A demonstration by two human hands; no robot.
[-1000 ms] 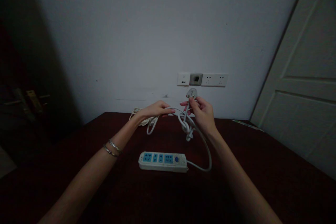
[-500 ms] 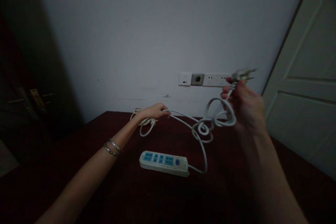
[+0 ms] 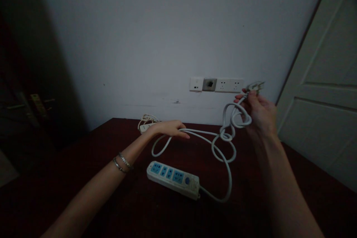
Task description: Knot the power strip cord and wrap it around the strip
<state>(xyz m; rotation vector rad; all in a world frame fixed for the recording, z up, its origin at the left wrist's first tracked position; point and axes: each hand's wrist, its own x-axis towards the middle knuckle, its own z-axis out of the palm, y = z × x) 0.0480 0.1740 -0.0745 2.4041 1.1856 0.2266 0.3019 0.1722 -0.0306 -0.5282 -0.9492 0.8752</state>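
Note:
A white power strip (image 3: 174, 181) with blue sockets lies on the dark red table. Its white cord (image 3: 229, 174) runs from the right end up in loose, tangled loops. My left hand (image 3: 171, 128), two silver bracelets on its wrist, has its fingers closed around a doubled stretch of that cord, above the strip. My right hand (image 3: 262, 109) is raised at the right and pinches the plug (image 3: 255, 87), its prongs pointing up and right. Just below the plug, a bunched loop of cord hangs against the right fingers.
Behind my left hand, a second white strip (image 3: 145, 128) with a coiled cord sits at the back edge of the table (image 3: 125, 208). Wall sockets (image 3: 229, 85) and a grey switch plate (image 3: 209, 84) are on the wall. A pale door (image 3: 326, 63) stands at the right.
My left hand has moved slightly right and down with the cord. My right hand has lowered the plug a little and brought it left. The power strip's right end has shifted toward me.

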